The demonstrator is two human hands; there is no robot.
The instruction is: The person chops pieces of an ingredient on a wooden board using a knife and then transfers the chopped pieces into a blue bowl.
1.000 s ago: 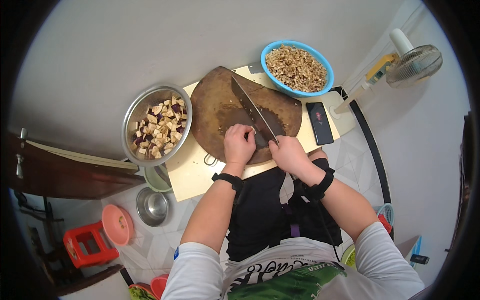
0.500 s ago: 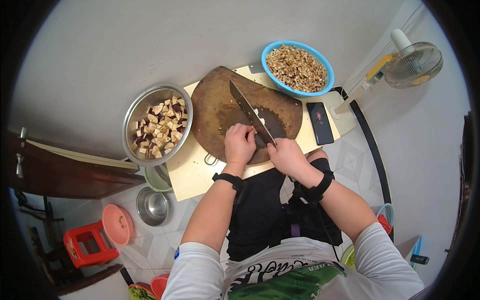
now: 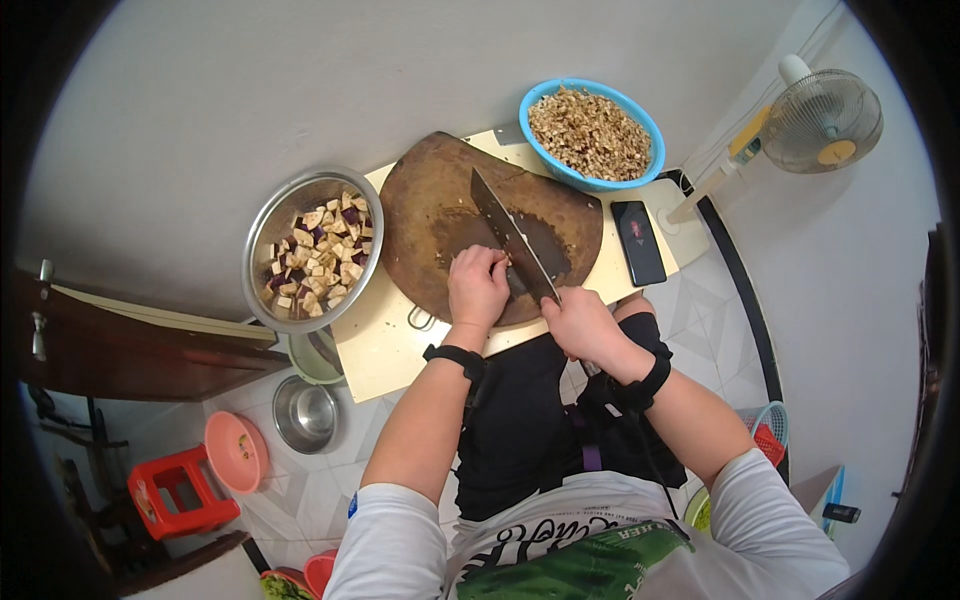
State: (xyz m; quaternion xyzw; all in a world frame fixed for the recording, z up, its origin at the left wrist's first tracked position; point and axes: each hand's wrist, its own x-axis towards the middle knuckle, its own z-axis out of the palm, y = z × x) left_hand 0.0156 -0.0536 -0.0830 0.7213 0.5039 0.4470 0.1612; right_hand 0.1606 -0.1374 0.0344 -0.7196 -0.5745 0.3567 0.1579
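Observation:
My right hand (image 3: 588,322) is wrapped around the handle of a long kitchen knife (image 3: 513,232). Its wide dark blade slants up and to the left, over a worn brown wooden chopping board (image 3: 425,190). Just left of the blade, my left hand (image 3: 478,290) rests on the board with curled fingers pressed together; whatever they pinch is too small and hidden to name. A dark wet patch and small pale bits lie around the blade. To the left stands a steel bowl (image 3: 258,222) of cubed purple-skinned eggplant (image 3: 330,245).
A blue basin (image 3: 655,135) of chopped brownish food stands at the back right of the cream table (image 3: 375,365), with a phone (image 3: 638,243) below it. A fan (image 3: 820,120) stands at the right. Floor items include a steel basin (image 3: 305,413), pink basin (image 3: 236,452) and red stool (image 3: 180,492).
The knife has shifted slightly right, with my right hand moving a little right and nearer me. White bits beside the blade no longer show. My left hand has barely moved.

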